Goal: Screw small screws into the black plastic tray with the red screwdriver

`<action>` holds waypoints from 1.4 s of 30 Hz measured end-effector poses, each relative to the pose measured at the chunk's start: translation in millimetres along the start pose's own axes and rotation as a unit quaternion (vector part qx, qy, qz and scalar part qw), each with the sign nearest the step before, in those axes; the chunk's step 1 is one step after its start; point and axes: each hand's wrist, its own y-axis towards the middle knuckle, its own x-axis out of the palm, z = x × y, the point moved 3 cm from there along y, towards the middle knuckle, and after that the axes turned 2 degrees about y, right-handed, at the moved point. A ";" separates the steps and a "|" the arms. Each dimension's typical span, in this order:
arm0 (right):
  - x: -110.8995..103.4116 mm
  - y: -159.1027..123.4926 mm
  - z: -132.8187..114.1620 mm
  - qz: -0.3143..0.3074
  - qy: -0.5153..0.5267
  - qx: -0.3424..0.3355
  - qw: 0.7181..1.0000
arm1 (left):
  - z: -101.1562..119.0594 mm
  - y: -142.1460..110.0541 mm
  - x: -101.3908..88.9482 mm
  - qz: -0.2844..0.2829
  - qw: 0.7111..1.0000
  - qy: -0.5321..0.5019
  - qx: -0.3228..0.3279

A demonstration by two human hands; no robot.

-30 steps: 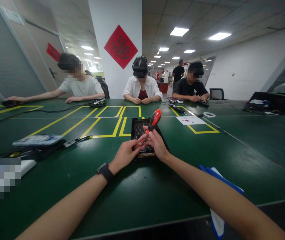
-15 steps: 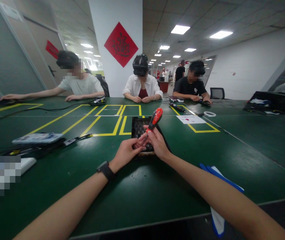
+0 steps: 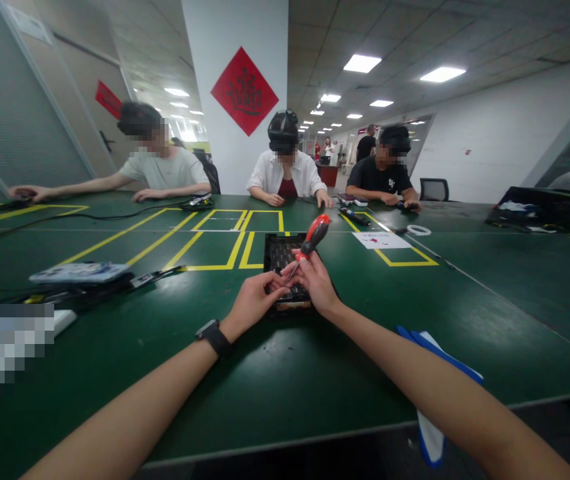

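My right hand [image 3: 319,283] is closed round the lower end of a red and black screwdriver [image 3: 315,235]. Its handle leans up to the right, and the thin shaft points down to the left toward my left fingertips. My left hand [image 3: 252,298], with a dark watch on the wrist, is pinched near the tip of the shaft; anything small between those fingers is too hidden to name. Both hands are over a black tray-like case [image 3: 281,248] with dark, uneven contents, partly covered by my fingers.
Blue-and-white gloves [image 3: 437,350] lie beside my right forearm, partly over the table edge. On the left are a light-coloured flat box [image 3: 79,272] and black cables. A paper sheet [image 3: 383,240] and a tape roll [image 3: 419,230] lie farther right. Three people sit opposite.
The screwdriver handle tilts slightly farther right, while my hands stay almost in place over the case. Across the table, the middle person's hand has moved outward to the right.
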 end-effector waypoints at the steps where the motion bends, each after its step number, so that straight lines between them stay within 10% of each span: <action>1: 0.1 0.1 -0.3 0.002 -0.001 0.000 1.000 | -1.1 0.3 0.0 -0.003 1.000 0.005 0.002; 42: -2.6 -0.3 -2.2 0.013 -0.001 0.009 1.000 | -0.3 1.0 0.1 -0.030 0.999 0.025 0.032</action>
